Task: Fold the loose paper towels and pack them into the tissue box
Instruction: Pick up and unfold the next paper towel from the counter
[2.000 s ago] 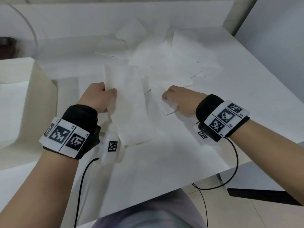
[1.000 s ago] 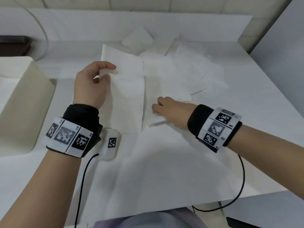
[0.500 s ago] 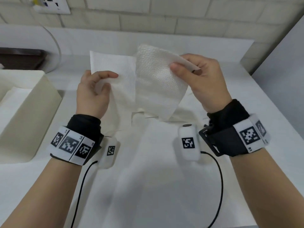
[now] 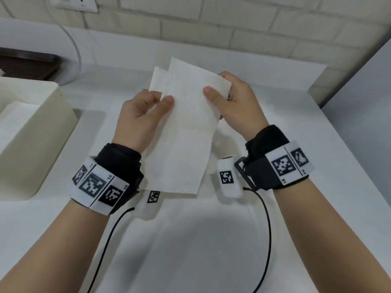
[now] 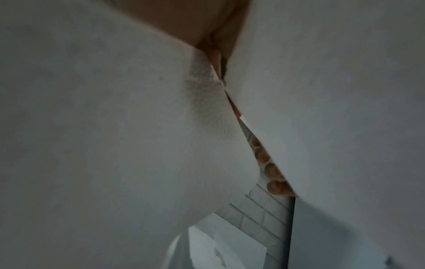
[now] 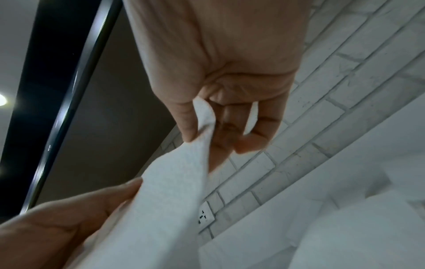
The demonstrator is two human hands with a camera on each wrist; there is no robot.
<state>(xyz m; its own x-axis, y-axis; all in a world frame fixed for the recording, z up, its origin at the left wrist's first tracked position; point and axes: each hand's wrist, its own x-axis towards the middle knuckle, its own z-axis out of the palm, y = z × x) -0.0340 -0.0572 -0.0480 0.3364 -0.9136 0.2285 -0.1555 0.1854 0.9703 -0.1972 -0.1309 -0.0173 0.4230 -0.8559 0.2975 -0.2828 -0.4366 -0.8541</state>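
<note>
Both hands hold one white embossed paper towel [image 4: 186, 132] above the white table [image 4: 296, 187].
Left hand [image 4: 139, 117] pinches its nine-o'clock edge, right hand [image 4: 234, 102] its two-o'clock corner; the sheet hangs toward six.

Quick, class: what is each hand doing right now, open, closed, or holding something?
Left hand: closed, pinching the left edge of the paper towel.
Right hand: closed, pinching the same towel's upper right corner.

Paper towel [image 4: 186, 132], held up: 1, folded, layers not countable.
Tissue box [image 4: 42, 132]: 1.
Hands: 2, left hand [image 4: 139, 115], right hand [image 4: 237, 102].
Wrist bands with printed markers: 2.
Wrist cameras: 2.
Black cables: 2.
Wall socket [image 4: 74, 3]: 1.
Bench [image 4: 201, 240]: 1.
</note>
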